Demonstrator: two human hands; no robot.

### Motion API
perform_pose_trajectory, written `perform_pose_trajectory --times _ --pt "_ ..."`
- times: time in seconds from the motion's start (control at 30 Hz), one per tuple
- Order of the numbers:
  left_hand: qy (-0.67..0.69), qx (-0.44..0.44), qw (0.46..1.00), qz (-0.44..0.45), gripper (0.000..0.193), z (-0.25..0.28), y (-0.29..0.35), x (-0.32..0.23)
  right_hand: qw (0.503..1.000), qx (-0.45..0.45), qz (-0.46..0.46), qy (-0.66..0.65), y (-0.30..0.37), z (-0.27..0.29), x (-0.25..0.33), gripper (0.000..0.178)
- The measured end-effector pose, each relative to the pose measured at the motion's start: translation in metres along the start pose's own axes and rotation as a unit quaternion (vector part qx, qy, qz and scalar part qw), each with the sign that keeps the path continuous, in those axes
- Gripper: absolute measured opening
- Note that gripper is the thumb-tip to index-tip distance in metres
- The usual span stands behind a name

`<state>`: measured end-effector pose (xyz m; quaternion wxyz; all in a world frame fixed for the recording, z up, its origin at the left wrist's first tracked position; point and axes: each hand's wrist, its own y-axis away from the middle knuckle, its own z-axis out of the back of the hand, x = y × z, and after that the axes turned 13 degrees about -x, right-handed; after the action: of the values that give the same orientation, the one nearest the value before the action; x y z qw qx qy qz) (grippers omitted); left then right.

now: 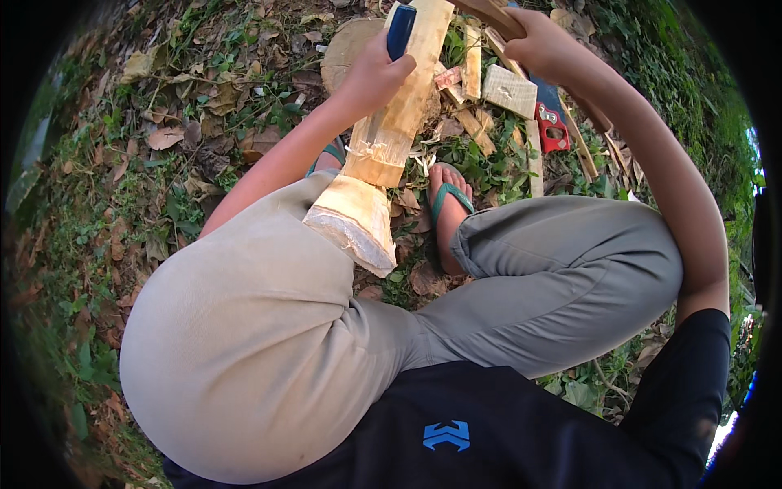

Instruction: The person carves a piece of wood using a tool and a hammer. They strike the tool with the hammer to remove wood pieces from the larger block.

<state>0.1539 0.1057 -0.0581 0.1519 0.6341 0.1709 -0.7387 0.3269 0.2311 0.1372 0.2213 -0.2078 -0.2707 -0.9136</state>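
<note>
A long pale carved piece of wood (396, 130) slants away from me, its flared, rough-barked near end close to my left thigh. A notch with raised shavings crosses it near that end. My left hand (377, 80) is closed round the blue handle of what looks like a chisel (401, 33), over the wood's far part; its blade is hidden. At the upper edge my right hand (542, 47) grips a brown wooden handle (492, 15), whose far end runs out of view.
A round log stump (349, 54) stands under the wood's far part. To the right lie a handsaw with a red grip (552, 130), a squared wood block (510, 91) and several offcuts. Leaves and grass cover the ground. My sandalled foot (448, 213) is beside the wood.
</note>
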Motion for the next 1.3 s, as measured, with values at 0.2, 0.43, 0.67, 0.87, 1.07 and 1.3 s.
perform_pose_trajectory --times 0.2,0.43,0.67,0.87,1.07,1.3 --pt "0.075 0.071 0.993 0.059 0.016 0.026 0.008 -0.044 0.992 -0.110 0.046 0.048 -0.031 0.004 -0.059 0.036" --pt "0.111 0.233 0.963 0.077 0.040 0.085 0.038 -0.077 0.992 -0.073 0.067 0.079 -0.034 0.006 -0.070 0.035" --pt "0.212 0.163 0.963 0.027 0.036 0.093 0.060 -0.082 0.986 -0.055 0.102 0.116 -0.043 -0.004 -0.072 0.030" --pt "0.296 0.060 0.953 -0.017 0.037 0.099 0.036 -0.086 0.992 -0.044 0.066 0.103 -0.037 -0.002 -0.068 0.029" --pt "0.300 0.047 0.953 -0.010 0.035 0.097 0.053 -0.076 0.994 -0.017 0.071 0.077 -0.019 0.015 -0.046 0.031" --pt "0.329 -0.048 0.942 0.031 0.036 0.094 0.058 -0.070 0.964 -0.056 0.199 0.168 -0.041 -0.020 -0.078 0.030"
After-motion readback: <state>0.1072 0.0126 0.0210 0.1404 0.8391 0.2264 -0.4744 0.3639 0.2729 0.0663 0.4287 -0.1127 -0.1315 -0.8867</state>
